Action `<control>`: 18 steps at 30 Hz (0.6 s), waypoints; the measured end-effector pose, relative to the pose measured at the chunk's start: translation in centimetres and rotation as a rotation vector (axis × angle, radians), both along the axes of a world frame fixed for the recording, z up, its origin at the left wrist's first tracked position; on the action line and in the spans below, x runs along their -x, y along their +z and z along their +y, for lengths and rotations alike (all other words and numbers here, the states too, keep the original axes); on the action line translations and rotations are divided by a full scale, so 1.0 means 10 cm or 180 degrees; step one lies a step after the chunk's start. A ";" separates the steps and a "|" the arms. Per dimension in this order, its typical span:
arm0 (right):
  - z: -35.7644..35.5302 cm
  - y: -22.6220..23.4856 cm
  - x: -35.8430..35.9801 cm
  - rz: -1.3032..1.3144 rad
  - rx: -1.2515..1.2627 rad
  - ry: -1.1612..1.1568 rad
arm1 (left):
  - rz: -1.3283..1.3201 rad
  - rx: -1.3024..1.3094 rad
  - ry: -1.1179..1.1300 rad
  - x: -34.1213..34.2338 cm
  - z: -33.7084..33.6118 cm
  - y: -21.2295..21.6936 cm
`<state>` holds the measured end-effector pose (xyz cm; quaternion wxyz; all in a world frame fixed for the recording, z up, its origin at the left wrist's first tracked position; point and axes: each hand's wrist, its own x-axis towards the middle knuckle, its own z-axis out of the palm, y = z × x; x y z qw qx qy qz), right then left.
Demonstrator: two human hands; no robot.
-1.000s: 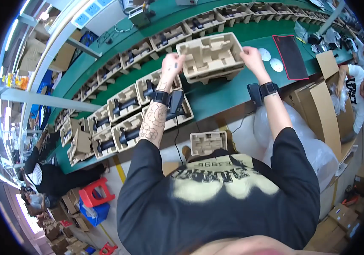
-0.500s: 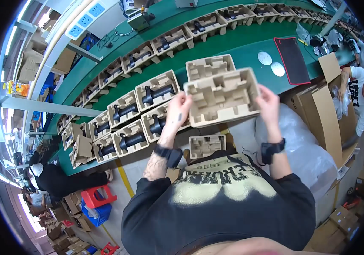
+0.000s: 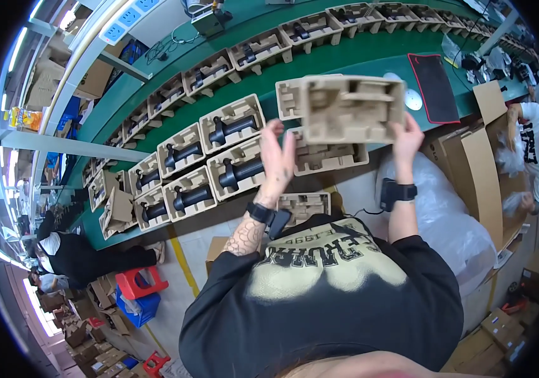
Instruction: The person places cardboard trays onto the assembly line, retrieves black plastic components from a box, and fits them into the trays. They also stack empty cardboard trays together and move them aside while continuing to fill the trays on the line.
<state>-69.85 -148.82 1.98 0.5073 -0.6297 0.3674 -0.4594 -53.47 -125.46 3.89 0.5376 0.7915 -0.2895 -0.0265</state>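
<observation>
The right hand (image 3: 406,135) grips one end of a moulded cardboard tray (image 3: 351,108), lifted above the green conveyor belt (image 3: 370,57). The left hand (image 3: 277,160) is open, fingers spread, just beside the tray's other end.

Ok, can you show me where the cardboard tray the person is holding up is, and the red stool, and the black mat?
moulded pulp tray (image 3: 352,108), head view, middle of its underside.
red stool (image 3: 141,281), head view, top of its seat.
black mat (image 3: 434,86), head view, middle of its dark surface.
</observation>
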 end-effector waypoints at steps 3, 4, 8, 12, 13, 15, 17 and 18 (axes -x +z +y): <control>-0.85 -0.30 0.45 0.0418 0.0164 -0.0289 | -0.1260 -0.1006 -0.2242 0.37 -0.08 -0.10; -1.18 -0.46 0.52 0.0477 -0.0025 -0.0271 | -0.1260 -0.1017 -0.2188 0.50 -0.10 -0.26; -2.14 -1.32 0.64 0.1788 -0.0052 0.0075 | -0.1961 -0.2044 -0.1813 0.52 -0.13 -0.78; -2.46 -1.92 0.08 0.2123 0.0358 0.0324 | -0.1320 -0.2610 -0.1418 0.25 -0.16 -0.78; -2.82 -2.10 0.27 0.2288 0.0497 0.0206 | -0.1224 -0.2388 -0.1588 0.22 -0.25 -0.76; -2.69 -2.18 -0.28 0.2320 0.0655 0.0410 | -0.1213 -0.1980 -0.1348 0.16 -0.10 -0.85; -2.44 -2.00 -0.62 0.2927 0.1600 0.0926 | -0.1545 -0.1623 -0.0856 0.22 -0.03 -0.87; -2.59 -2.00 -0.52 0.2491 0.1890 0.1094 | -0.1737 -0.1485 -0.0699 0.26 -0.04 -0.73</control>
